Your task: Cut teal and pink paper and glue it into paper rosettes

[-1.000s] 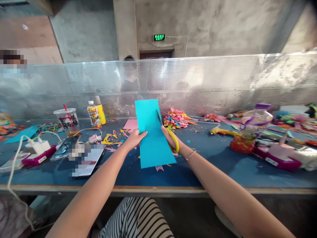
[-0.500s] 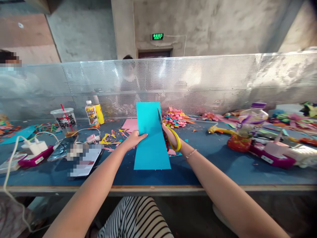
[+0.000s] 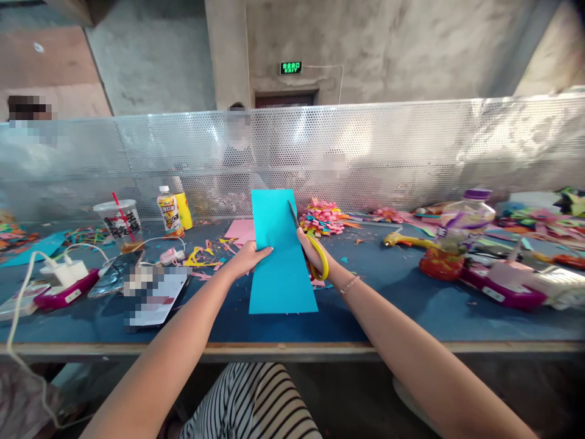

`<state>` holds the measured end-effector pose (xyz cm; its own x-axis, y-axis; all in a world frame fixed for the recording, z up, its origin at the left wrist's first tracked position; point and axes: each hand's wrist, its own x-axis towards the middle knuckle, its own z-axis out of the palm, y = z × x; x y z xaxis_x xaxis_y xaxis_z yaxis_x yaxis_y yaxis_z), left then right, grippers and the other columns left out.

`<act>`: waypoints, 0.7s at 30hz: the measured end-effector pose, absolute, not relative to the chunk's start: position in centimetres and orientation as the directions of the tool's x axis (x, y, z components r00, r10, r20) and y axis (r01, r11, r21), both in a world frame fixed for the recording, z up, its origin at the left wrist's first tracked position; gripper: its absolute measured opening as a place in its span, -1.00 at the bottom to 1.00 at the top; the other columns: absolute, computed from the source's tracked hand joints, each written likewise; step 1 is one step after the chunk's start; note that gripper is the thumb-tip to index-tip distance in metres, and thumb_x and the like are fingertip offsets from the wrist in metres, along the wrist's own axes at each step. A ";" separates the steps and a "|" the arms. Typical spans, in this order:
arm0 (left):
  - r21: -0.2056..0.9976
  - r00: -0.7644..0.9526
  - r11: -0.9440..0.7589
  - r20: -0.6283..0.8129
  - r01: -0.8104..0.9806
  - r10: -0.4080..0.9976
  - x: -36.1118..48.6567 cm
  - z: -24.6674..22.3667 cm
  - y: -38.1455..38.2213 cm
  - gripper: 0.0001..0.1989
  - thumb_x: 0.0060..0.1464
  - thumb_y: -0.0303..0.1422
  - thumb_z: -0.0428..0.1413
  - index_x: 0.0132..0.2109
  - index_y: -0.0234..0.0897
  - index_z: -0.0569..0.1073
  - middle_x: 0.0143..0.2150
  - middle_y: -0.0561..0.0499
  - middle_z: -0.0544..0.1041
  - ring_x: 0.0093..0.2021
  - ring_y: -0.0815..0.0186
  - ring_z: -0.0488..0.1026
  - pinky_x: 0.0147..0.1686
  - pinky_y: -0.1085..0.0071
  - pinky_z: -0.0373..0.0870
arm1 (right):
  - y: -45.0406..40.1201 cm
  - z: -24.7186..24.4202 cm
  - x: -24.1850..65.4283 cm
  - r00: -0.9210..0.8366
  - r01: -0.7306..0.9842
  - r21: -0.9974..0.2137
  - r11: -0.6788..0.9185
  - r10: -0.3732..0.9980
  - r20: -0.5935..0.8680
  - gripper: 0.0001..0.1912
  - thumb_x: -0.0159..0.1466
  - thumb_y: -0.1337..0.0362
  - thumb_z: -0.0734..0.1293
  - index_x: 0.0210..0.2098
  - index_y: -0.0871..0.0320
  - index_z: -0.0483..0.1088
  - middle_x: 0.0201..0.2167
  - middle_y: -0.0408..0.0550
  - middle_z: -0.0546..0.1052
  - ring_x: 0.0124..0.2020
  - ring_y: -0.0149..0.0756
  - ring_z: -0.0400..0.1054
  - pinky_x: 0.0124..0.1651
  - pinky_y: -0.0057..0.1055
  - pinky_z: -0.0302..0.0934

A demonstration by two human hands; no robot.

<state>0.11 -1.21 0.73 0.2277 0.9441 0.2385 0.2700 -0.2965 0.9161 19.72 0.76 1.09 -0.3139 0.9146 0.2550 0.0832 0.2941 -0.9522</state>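
A tall sheet of blue paper (image 3: 281,274) is held upright above the table's near part. My left hand (image 3: 250,258) pinches its left edge, thumb in front and the other fingers behind. At the sheet's right edge, my right hand (image 3: 312,246) is closed on a pair of scissors (image 3: 322,262) with yellow handles. One dark blade lies across the front of the paper near the top right; the other blade is hidden. Behind the sheet are a piece of pink paper (image 3: 239,229) and a pile of pink and multicoloured paper strips (image 3: 322,217).
A cup with a red straw (image 3: 119,219), a drink bottle (image 3: 170,212), a phone (image 3: 159,297) and a power strip with cables (image 3: 68,291) stand left. On the right are a yellow glue gun (image 3: 406,240) and a purple-capped bottle (image 3: 443,262). A perforated metal screen (image 3: 388,146) runs behind.
My right hand and the scissors have shifted slightly left and upward along the paper. The sheet's top right corner sits a little further left. My left hand stays put.
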 end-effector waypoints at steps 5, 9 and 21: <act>0.905 0.283 -0.282 0.193 0.319 0.940 0.1 0.7 -1.3 -0.53 -0.12 -0.07 0.11 -0.17 -0.37 0.45 -0.60 0.04 0.44 -0.59 0.36 0.35 -0.60 0.49 0.21 | -0.3 2.0 19.4 -0.454 -0.112 -0.979 0.169 0.868 0.202 -0.47 0.20 -0.14 0.04 -0.23 0.13 0.38 -0.46 -0.06 0.52 -0.39 -0.23 0.41 -0.35 -0.30 0.32; 0.882 0.326 -0.295 0.175 0.369 0.929 0.1 0.7 -1.6 -0.52 -0.11 -0.05 0.09 -0.17 -0.37 0.44 -0.62 0.08 0.41 -0.71 0.46 0.21 -0.70 0.52 0.10 | -0.5 2.3 19.5 -0.482 -0.160 -0.978 0.131 0.855 0.194 -0.51 0.22 -0.08 0.05 -0.10 0.09 0.34 -0.32 -0.07 0.53 -0.29 -0.22 0.42 -0.26 -0.28 0.33; 0.874 0.357 -0.319 0.184 0.366 0.916 0.3 0.8 -1.7 -0.55 -0.12 -0.05 0.09 -0.24 -0.37 0.43 -0.63 0.12 0.37 -0.73 0.50 0.16 -0.72 0.53 0.06 | 0.9 1.3 19.6 -0.321 -0.035 -0.967 0.252 0.914 0.249 -0.46 0.18 -0.15 0.07 -0.17 0.12 0.39 -0.43 -0.08 0.53 -0.39 -0.20 0.43 -0.35 -0.29 0.34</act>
